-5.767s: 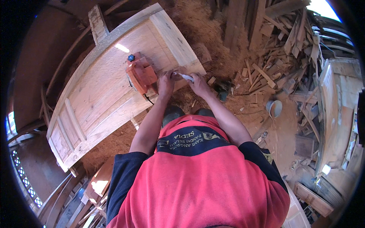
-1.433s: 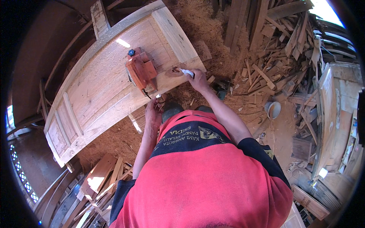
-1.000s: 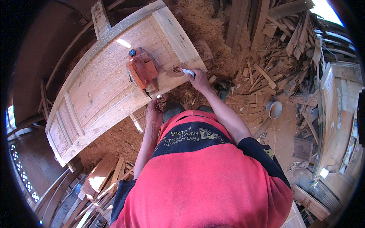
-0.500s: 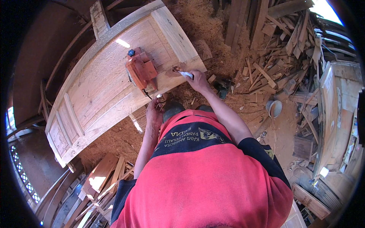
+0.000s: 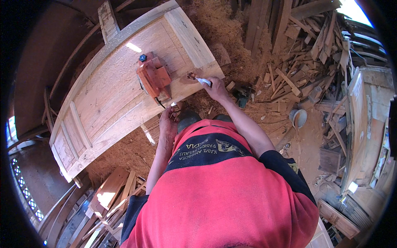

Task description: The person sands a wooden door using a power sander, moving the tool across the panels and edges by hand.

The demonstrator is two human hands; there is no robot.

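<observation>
My right hand is closed around a small white squeeze bottle. Its narrow tip points at a dark brown knot in a pale wooden door panel, close to the panel's right end. Low beside the panel's near edge is my left hand, fingers curled; what they hold, if anything, is hidden. An orange electric planer with a blue knob rests on the panel, left of the bottle. Its black cord runs over the near edge beside my left hand.
Shavings lie thick behind the panel. Offcuts are heaped at the right, with a bucket nearer me. More wood pieces lie at the lower left. A tall board stands at the far right.
The bottle and my right hand have shifted very slightly along the panel's edge. My left hand and the planer look the same.
</observation>
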